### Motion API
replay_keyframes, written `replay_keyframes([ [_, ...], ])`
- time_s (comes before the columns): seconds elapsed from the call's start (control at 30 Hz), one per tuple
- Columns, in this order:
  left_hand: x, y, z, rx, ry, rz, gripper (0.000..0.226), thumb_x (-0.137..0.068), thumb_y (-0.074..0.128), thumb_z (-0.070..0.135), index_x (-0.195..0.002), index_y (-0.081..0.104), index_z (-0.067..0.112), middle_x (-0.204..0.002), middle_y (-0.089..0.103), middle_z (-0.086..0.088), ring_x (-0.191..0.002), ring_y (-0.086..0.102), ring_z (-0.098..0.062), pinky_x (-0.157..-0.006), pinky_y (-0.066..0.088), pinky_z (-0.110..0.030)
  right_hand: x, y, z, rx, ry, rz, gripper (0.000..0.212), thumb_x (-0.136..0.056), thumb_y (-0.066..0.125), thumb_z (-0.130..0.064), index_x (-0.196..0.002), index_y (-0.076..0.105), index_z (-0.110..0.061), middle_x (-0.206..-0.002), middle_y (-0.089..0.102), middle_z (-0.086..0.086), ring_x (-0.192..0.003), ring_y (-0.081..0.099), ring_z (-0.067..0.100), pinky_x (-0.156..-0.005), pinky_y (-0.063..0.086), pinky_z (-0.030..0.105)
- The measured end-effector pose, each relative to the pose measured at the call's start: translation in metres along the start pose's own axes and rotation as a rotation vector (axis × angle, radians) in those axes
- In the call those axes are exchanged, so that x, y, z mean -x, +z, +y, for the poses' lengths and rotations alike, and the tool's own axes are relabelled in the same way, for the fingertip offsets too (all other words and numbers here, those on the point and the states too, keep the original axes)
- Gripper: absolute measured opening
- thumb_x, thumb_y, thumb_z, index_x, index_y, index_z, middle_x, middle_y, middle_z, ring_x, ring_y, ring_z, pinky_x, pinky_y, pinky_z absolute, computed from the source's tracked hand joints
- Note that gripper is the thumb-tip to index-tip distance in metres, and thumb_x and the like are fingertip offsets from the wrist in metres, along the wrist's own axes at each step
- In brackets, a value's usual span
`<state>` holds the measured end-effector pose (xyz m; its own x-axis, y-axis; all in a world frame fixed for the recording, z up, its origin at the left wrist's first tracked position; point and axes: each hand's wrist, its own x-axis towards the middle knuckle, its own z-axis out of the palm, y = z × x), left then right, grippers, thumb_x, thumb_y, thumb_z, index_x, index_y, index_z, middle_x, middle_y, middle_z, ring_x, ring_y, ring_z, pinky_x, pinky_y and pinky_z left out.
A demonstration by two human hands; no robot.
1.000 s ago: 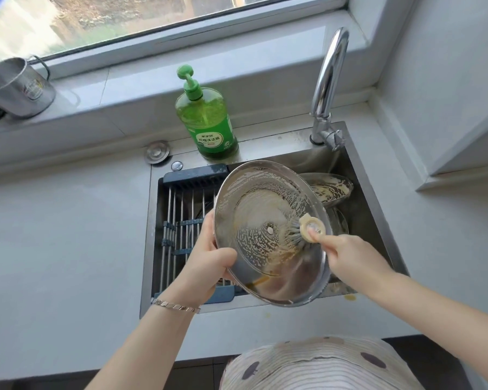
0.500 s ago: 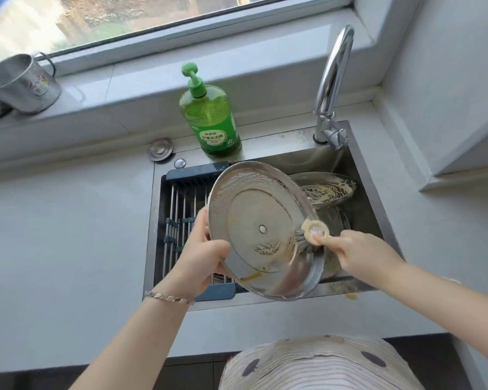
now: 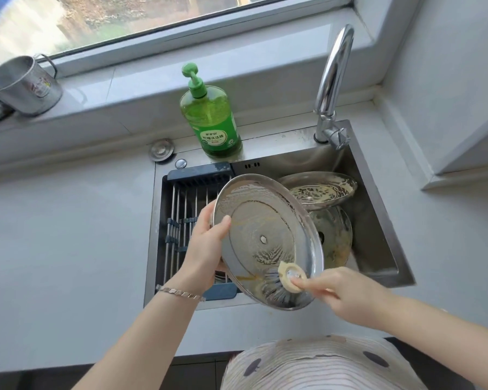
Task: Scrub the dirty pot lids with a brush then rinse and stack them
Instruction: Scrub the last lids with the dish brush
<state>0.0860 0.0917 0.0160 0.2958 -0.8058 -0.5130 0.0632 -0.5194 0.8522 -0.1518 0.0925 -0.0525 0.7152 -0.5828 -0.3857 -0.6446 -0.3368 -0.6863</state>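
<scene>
Grey tabletop (image 3: 54, 249) surrounds a steel sink (image 3: 378, 220) below the window (image 3: 124, 18); read from the left; your left grip (image 3: 206, 249) clasps the rim of the tilted pot lid (image 3: 265, 229), thumb on the inner face, holding it above the sink; your right grip (image 3: 350, 294) pinches the brush (image 3: 285, 280), bristles pressed to the lid's lower edge; the far face is hidden. Treat the lid as thin, stiff, light steel, probably slippery under suds; hold it at the rim, thumb opposing fingers, and brace against brush pressure; two more soiled lids (image 3: 321, 190) lie overlapping at the sink's right; handle them alike.
</scene>
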Motion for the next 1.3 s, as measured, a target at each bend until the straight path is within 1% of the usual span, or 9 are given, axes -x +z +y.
replay_keyframes([
  [0.1,-0.002,0.007,-0.004,0.001,0.083,0.059,0.032,-0.102,0.035,0.017,-0.131,0.048,0.025,-0.127,0.058,-0.002,-0.114,0.057,-0.02,-0.09,0.05,-0.036,-0.001,-0.001,-0.013,0.016,-0.075,0.011,0.044,-0.097,0.043,-0.019,-0.131,0.045,-0.047,-0.071,0.043,-0.011,-0.071,0.041,0.008,-0.071,0.037,0.028],
  [0.17,-0.004,0.007,-0.003,0.01,0.111,0.089,0.033,-0.103,0.033,0.017,-0.131,0.047,0.025,-0.127,0.056,0.001,-0.116,0.054,-0.016,-0.098,0.045,-0.034,-0.002,-0.009,-0.003,0.08,-0.009,0.025,0.046,-0.097,0.041,-0.017,-0.132,0.045,-0.046,-0.068,0.04,-0.013,-0.067,0.04,0.007,-0.071,0.038,0.03],
  [0.3,-0.002,0.013,-0.004,-0.063,0.148,0.085,0.035,-0.103,0.031,0.017,-0.134,0.046,0.023,-0.127,0.055,0.005,-0.11,0.053,-0.006,-0.091,0.044,-0.02,-0.004,-0.01,-0.029,0.126,-0.046,-0.027,0.047,-0.098,0.037,-0.018,-0.135,0.042,-0.045,-0.081,0.046,-0.002,-0.077,0.042,0.014,-0.068,0.034,0.031],
  [0.43,0.004,0.02,-0.011,-0.052,0.054,-0.005,0.028,-0.103,0.033,0.023,-0.12,0.054,0.028,-0.124,0.061,0.003,-0.115,0.056,-0.013,-0.101,0.044,-0.037,-0.025,-0.023,-0.052,0.139,-0.125,0.146,0.049,-0.097,0.038,-0.017,-0.137,0.04,-0.045,-0.08,0.042,-0.001,-0.075,0.041,0.017,-0.065,0.029,0.027],
  [0.6,0.006,0.019,-0.008,-0.002,-0.05,0.004,0.025,-0.102,0.036,0.026,-0.112,0.059,0.029,-0.119,0.064,0.002,-0.111,0.06,-0.016,-0.099,0.047,-0.043,-0.061,-0.053,-0.045,0.17,0.043,0.33,0.05,-0.096,0.039,-0.016,-0.138,0.04,-0.042,-0.068,0.029,-0.017,-0.074,0.041,0.013,-0.063,0.034,0.025],
  [0.8,-0.005,0.004,-0.001,-0.009,0.007,0.062,0.027,-0.103,0.035,0.024,-0.101,0.061,0.031,-0.117,0.065,-0.003,-0.112,0.059,-0.023,-0.102,0.043,-0.049,-0.02,-0.026,-0.068,0.193,-0.253,0.005,0.049,-0.095,0.04,-0.014,-0.134,0.045,-0.044,-0.078,0.04,-0.003,-0.07,0.038,0.016,-0.057,0.025,0.026],
  [0.97,-0.007,0.002,0.004,-0.04,-0.007,0.11,0.03,-0.103,0.034,0.029,-0.112,0.06,0.019,-0.109,0.065,-0.001,-0.105,0.06,-0.021,-0.095,0.047,-0.041,-0.032,-0.037,-0.041,0.243,-0.088,0.118,0.051,-0.096,0.037,-0.017,-0.138,0.036,-0.047,-0.076,0.039,-0.003,-0.073,0.044,0.022,-0.054,0.027,0.024],
  [1.1,-0.012,-0.004,0.006,0.003,-0.058,0.188,0.031,-0.103,0.033,0.031,-0.124,0.053,0.019,-0.108,0.063,0.0,-0.098,0.06,-0.018,-0.077,0.05,-0.033,-0.021,-0.022,-0.045,0.215,-0.193,0.046,0.051,-0.092,0.03,-0.022,-0.136,0.039,-0.048,-0.09,0.051,0.005,-0.078,0.051,0.025,-0.062,0.029,0.026],
  [1.3,-0.009,0.003,0.0,0.003,-0.13,0.155,0.028,-0.103,0.033,0.029,-0.12,0.054,0.02,-0.114,0.063,-0.004,-0.104,0.06,-0.021,-0.09,0.05,-0.04,-0.032,-0.025,-0.052,0.232,-0.209,0.045,0.047,-0.098,0.038,-0.019,-0.136,0.04,-0.046,-0.083,0.043,0.002,-0.074,0.04,0.018,-0.062,0.027,0.026],
])
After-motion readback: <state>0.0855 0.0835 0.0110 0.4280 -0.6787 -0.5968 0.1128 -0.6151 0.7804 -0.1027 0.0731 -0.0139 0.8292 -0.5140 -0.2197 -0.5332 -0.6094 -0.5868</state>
